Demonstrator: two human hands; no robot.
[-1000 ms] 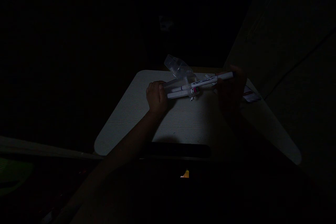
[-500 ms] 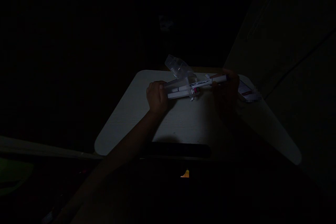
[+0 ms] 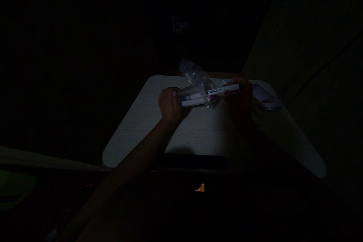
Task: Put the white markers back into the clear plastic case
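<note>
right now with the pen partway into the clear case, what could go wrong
The pen in the right hand enters at a slant, so it might snag on the case's rim.

The left hand holds the clear case sideways with its lid open, so contents could slide out.

Dim light may make aiming harder.

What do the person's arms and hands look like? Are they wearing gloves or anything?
The left hand is bare: no glove, and no ring shows. The left forearm is bare too, with no sleeve, watch or bracelet to be seen. The right hand also looks gloveless, but its forearm is too dark to tell about a sleeve.
</note>
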